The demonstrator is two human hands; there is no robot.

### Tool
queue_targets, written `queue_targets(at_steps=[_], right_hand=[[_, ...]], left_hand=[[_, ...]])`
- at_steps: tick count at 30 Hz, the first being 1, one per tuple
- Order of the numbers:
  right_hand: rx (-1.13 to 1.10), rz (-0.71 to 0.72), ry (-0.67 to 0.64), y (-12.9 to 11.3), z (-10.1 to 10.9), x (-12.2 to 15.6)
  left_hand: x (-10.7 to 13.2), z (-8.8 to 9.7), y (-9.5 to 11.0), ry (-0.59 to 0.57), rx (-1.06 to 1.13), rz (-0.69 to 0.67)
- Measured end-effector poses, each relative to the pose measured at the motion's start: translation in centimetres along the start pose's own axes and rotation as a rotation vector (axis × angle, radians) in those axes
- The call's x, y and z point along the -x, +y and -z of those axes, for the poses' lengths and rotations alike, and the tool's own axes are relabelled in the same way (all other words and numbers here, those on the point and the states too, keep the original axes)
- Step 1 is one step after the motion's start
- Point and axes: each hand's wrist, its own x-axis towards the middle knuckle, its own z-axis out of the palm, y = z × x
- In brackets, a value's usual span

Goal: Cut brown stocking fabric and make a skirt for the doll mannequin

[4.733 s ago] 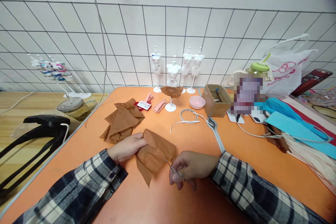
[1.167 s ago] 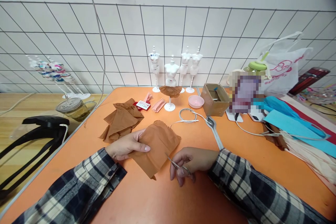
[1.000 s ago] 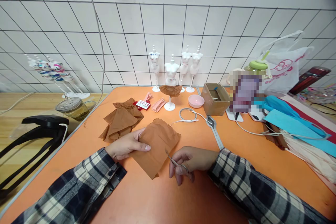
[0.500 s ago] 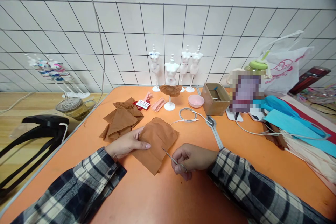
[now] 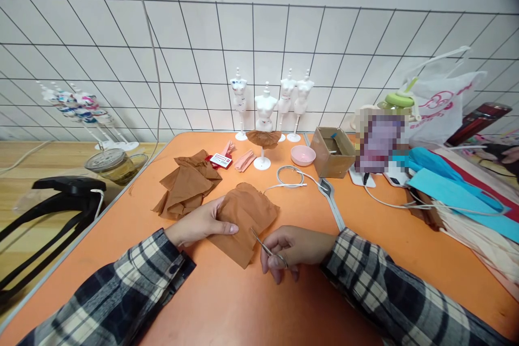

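My left hand [image 5: 205, 224] pinches a piece of brown crepe-like sheet [image 5: 248, 211], thumb on top and the other fingers hidden beneath. The sheet has one rounded edge and hangs just over the table. In my right hand [image 5: 286, 251] is a pair of small metal scissors [image 5: 271, 253], with fingers through or around the handles. The scissor tips lie over the right edge of the brown sheet. Whether the blades are parted is too small to tell. More brown sheets [image 5: 188, 184] lie crumpled behind my left hand.
A small white mannequin [image 5: 265, 111] with a brown ruffle stands at the back, near several other forms. Around it are a red-and-white packet [image 5: 220, 160], pink strips [image 5: 244, 160], a pink bowl [image 5: 303, 155], a cardboard box [image 5: 333, 152] and a coiled cable [image 5: 290, 175]. Blue sheets [image 5: 462, 189] lie right.
The brown sheet and my left hand have shifted slightly right. My right hand has turned a little, its lower fingers spreading somewhat; the scissor tips stay at the sheet.
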Motion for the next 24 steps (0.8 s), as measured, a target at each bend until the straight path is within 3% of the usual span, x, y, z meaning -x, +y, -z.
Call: queue_targets(at_steps=[12,17,24], right_hand=[[0.000,0.032,0.091,1.2,0.5,-0.5],[0.025,-0.042,0.016,0.0,0.1,0.0],[0.007,0.009,-0.020,0.3,0.0,-0.2]], left_hand=[[0.1,0.1,0.0,0.061,-0.002,-0.044],[0.1,0.0,0.0,0.043,0.015,-0.034],[0.3,0.0,-0.2,-0.003,0.065,-0.039]])
